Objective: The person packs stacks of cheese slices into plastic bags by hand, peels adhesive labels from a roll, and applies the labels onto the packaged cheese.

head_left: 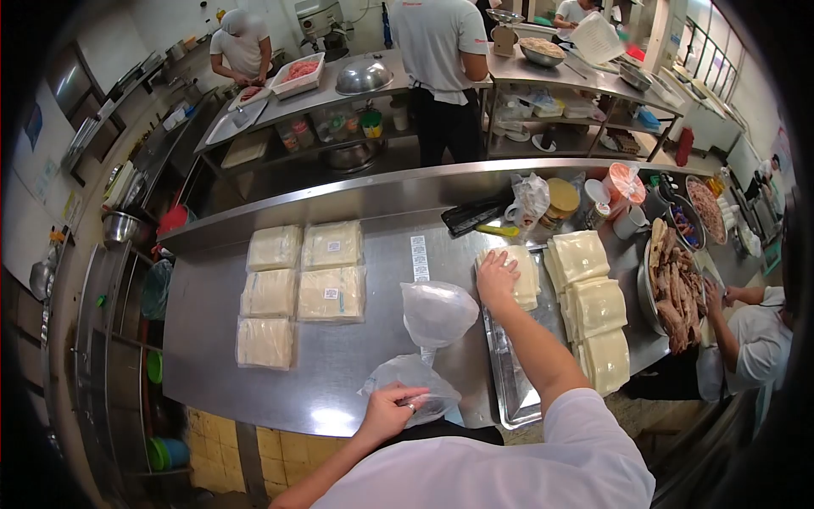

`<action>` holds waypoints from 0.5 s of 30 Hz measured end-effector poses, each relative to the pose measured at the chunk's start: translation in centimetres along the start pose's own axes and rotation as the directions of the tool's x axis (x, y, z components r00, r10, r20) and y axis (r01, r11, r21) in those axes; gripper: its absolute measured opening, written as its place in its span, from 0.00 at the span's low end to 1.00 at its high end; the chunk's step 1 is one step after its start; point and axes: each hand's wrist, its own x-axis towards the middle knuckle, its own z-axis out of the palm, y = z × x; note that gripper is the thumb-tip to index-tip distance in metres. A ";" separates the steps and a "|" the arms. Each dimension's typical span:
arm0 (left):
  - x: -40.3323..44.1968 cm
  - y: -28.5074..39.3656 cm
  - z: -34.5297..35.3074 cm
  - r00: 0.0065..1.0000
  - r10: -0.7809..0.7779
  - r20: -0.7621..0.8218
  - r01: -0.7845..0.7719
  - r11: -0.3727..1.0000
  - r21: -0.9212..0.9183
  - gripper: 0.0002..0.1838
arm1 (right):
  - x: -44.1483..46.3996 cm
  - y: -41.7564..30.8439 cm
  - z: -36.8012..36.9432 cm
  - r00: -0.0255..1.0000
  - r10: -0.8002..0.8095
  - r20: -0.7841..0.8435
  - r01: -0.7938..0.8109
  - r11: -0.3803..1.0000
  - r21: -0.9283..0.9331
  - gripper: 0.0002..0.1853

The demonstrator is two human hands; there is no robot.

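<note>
My left hand [392, 414] is closed on the edge of a clear plastic bag [415, 377] near the table's front edge. My right hand [497, 279] lies with fingers spread on a stack of pale, flat square sheets [524, 284], perhaps wrappers. That stack rests at the far end of a metal tray [515, 386]. Between my hands is another clear plastic bag [438, 312], apparently empty. Beyond it lies a strip of printed labels [419, 258]. More pale sheets [595, 305] are piled in several stacks right of the tray.
Bagged, labelled packs [331, 294] of sheets sit at left on the steel table [203, 339]. Jars [561, 200] and a black roll [471, 217] line the back. At right, a co-worker [750, 339] reaches towards a large bowl of meat pieces [672, 288].
</note>
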 end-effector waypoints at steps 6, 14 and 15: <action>0.0 -0.2 0.2 0.998 0.060 0.003 -0.060 0.998 -0.024 0.11 | 1.6 -1.7 -1.5 0.990 0.103 0.092 -0.102 0.995 -0.010 0.29; -0.7 -0.5 -0.6 0.999 -0.003 -0.045 0.002 1.000 -0.015 0.12 | 3.5 -1.4 -0.3 0.967 0.248 0.049 -0.248 0.969 -0.005 0.29; -0.6 -0.6 -0.7 0.998 -0.004 -0.056 0.005 1.000 0.007 0.12 | 3.7 -0.7 -0.8 0.967 0.237 0.095 -0.241 0.970 0.028 0.28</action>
